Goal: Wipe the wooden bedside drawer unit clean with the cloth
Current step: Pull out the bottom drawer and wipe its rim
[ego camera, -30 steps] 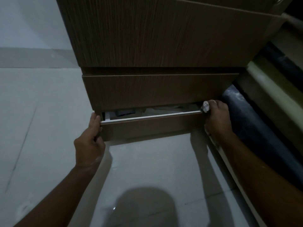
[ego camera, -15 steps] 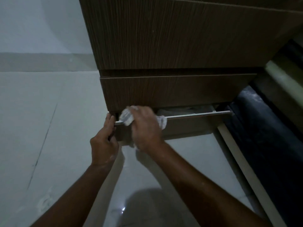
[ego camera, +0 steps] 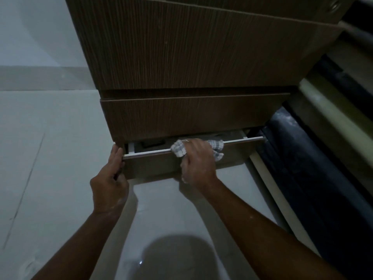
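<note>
Right hand (ego camera: 196, 158): fingers curled tight over checked cloth (ego camera: 217, 147), pressing it onto pale top edge of bottom drawer (ego camera: 153, 166), roughly mid-span; cloth tufts out at 10 and 3 o'clock of knuckles
Left hand (ego camera: 110, 182): fingers closed around left end of same drawer front, thumb at its corner, apparently steadying it
Bottom drawer pulled out a little; dark items dimly visible inside at 11 o'clock of right hand, not identifiable
Wooden drawer unit (ego camera: 191, 57) fills upper frame at 12 o'clock; middle drawer front shut directly above open one
Pale tiled floor (ego camera: 50, 158) at 9 o'clock; dark bed base (ego camera: 302, 168) just beside unit at 3 o'clock

Judged step: wiping along drawer's top edge

Risks: downward push from right hand could slide drawer inward and pinch left fingers at corner; cloth tail could snag in gap under middle drawer; sweep toward 3 o'clock may knock knuckles on bed base; dim light may leave dust unseen
</note>
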Motion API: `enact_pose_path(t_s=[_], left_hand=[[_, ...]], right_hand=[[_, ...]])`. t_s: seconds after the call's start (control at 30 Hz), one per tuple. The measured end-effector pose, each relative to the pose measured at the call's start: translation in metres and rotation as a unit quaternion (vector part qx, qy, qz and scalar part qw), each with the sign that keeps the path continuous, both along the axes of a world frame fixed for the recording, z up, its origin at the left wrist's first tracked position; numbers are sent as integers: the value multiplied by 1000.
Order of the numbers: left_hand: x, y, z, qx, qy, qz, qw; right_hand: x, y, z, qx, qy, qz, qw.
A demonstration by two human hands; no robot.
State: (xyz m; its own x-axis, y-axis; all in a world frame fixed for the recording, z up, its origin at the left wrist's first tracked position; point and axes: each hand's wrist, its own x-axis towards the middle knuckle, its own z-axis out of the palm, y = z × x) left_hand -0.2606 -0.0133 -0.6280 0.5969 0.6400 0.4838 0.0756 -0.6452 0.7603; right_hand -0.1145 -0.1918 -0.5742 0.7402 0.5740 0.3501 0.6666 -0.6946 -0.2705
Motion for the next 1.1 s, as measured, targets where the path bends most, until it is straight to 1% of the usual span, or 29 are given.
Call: enact_pose_path(t_s=[0.17, 0.27, 0.33, 0.47, 0.57, 0.63, 0.67, 0.73, 0.8, 0.83, 0.87, 0.9, 0.97, 1.03, 1.1], left_hand=[[0, -3, 1, -5, -3, 6, 1000], [-1, -6, 4, -19, -1, 14, 1000], [-1, -7, 5, -19, -1, 13, 1000], [-2, -7, 11, -17, 19, 11, 1000], [-3, -4, 15, -9, 27, 5, 1000], [-3, -2, 15, 2, 31, 0, 1000], [-3, -2, 15, 3, 32, -1, 999], [-2, -3, 16, -8, 27, 4, 1000], [-1, -4, 17, -26, 15, 6, 1000], [-1, -4, 18, -36, 10, 2, 999], [-2, -3, 18, -42, 6, -6, 999], [-2, -2, 18, -45, 5, -12, 999], [-3, 0, 17, -46, 2, -18, 999], [-3, 0, 17, -51, -2, -16, 999], [-2, -2, 17, -55, 1, -3, 998]], right_hand=[[47, -64, -2, -46, 22, -68, 996], [67, -91, 0, -40, 18, -94, 995], [75, -101, 6, -43, 28, -122, 991], [86, -116, 19, -100, 25, -162, 981], [97, -120, 29, -85, 54, -230, 968], [105, -116, 31, -39, 88, -268, 959], [106, -113, 31, 13, 114, -279, 953], [101, -107, 31, 153, 154, -295, 931], [89, -101, 26, 289, 141, -323, 890], [80, -96, 23, 324, 113, -320, 883], [70, -89, 20, 344, 84, -301, 886], [59, -78, 17, 361, 66, -268, 891], [39, -50, 14, 376, 65, -173, 908], [15, -18, 13, 369, 49, -58, 926], [-8, 13, 10, 318, 40, 42, 946]])
